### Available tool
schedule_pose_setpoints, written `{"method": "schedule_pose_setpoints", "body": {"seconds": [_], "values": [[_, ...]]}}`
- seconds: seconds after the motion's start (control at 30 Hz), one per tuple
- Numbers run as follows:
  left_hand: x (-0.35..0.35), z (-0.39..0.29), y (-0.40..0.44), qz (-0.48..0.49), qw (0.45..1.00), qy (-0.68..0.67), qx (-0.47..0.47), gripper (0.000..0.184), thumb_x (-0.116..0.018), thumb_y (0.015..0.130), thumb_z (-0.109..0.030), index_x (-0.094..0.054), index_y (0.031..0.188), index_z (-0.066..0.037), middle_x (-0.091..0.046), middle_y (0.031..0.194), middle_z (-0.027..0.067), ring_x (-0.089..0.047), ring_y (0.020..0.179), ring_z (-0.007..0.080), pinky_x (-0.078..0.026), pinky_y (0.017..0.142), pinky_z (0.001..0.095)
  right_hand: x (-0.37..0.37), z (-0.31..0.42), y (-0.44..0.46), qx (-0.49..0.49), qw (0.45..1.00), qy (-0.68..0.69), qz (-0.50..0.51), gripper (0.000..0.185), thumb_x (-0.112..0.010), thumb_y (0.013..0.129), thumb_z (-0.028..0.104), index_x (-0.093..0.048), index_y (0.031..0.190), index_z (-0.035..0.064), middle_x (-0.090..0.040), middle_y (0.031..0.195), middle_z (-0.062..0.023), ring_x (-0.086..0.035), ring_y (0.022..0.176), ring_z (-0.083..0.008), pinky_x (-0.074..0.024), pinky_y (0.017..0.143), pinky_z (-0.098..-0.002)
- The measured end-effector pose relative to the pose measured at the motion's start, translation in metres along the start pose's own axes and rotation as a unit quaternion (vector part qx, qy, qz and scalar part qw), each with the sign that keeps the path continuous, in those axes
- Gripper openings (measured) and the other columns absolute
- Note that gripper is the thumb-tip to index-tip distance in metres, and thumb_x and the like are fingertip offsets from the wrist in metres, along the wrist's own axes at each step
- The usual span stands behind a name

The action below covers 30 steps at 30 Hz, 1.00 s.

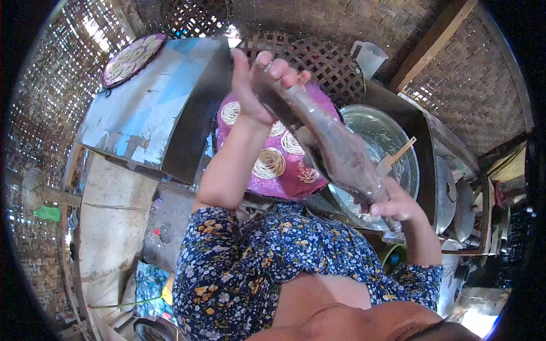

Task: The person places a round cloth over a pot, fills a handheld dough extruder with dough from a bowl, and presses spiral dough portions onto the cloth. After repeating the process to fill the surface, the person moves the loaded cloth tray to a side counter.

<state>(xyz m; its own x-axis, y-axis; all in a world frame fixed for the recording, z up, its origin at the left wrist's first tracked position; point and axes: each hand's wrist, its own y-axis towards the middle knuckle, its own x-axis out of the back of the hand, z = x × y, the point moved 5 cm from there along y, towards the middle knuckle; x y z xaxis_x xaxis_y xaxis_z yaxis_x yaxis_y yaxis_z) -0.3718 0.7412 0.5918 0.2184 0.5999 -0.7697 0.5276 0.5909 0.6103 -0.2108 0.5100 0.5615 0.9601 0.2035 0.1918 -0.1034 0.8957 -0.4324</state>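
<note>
A long greyish tool (330,142), wide in the middle, is held slantwise in front of my chest. My left hand (264,85) grips its upper end, fingers curled over the edge. Around its lower end my right hand (395,202) is closed. Beneath the tool lies a round pink tray (233,136) with several coils of pale strands (268,163), partly hidden by the tool and my arm. To the right, a large metal basin (412,170) holds whitish wet stuff, and a wooden spatula (401,154) leans in it.
A second round tray (135,59) of pale coils rests on the blue-and-white tabletop (153,96) at the left. Behind the pink tray stand woven baskets (330,65) and a clear plastic jug (369,58). Metal lids (463,210) are at the right.
</note>
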Motion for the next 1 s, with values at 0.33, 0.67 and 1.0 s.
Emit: {"method": "schedule_pose_setpoints", "body": {"seconds": [0.33, 0.67, 1.0], "values": [[-0.026, 0.02, -0.005, 0.137, 0.989, -0.055, 0.002, 0.054, -0.027, 0.087, -0.056, -0.062, 0.082, -0.015, -0.061, 0.073, 0.0042, -0.058, 0.071, 0.0221, -0.031, 0.095, 0.0473, 0.012, 0.026, -0.033, 0.035, 0.992, -0.113, -0.033, 0.083, -0.078, 0.054, 0.032, -0.044, 0.12, -0.0066, -0.057, 0.107, -0.014, -0.051, 0.101, -0.0181, -0.0364, 0.091, -0.0316], [-0.045, -0.002, -0.019, 0.086, 0.996, 0.032, 0.01, 0.045, -0.034, 0.088, -0.052, -0.055, 0.073, -0.015, -0.057, 0.066, 0.0001, -0.052, 0.061, 0.0161, -0.027, 0.1, 0.0484, -0.005, 0.016, -0.022, 0.07, 0.993, -0.09, 0.002, 0.079, -0.08, 0.054, 0.028, -0.047, 0.118, -0.0064, -0.055, 0.111, -0.0145, -0.05, 0.103, -0.0188, -0.037, 0.09, -0.0315], [-0.027, 0.043, -0.014, 0.096, 0.987, -0.097, 0.084, 0.057, -0.029, 0.086, -0.059, -0.058, 0.068, -0.014, -0.057, 0.065, 0.0047, -0.058, 0.07, 0.023, -0.028, 0.098, 0.0473, 0.007, 0.003, -0.045, 0.062, 0.98, -0.178, -0.07, 0.073, -0.077, 0.054, 0.031, -0.051, 0.112, -0.0053, -0.06, 0.097, -0.0167, -0.057, 0.091, -0.0207, -0.0424, 0.083, -0.0328]]}}
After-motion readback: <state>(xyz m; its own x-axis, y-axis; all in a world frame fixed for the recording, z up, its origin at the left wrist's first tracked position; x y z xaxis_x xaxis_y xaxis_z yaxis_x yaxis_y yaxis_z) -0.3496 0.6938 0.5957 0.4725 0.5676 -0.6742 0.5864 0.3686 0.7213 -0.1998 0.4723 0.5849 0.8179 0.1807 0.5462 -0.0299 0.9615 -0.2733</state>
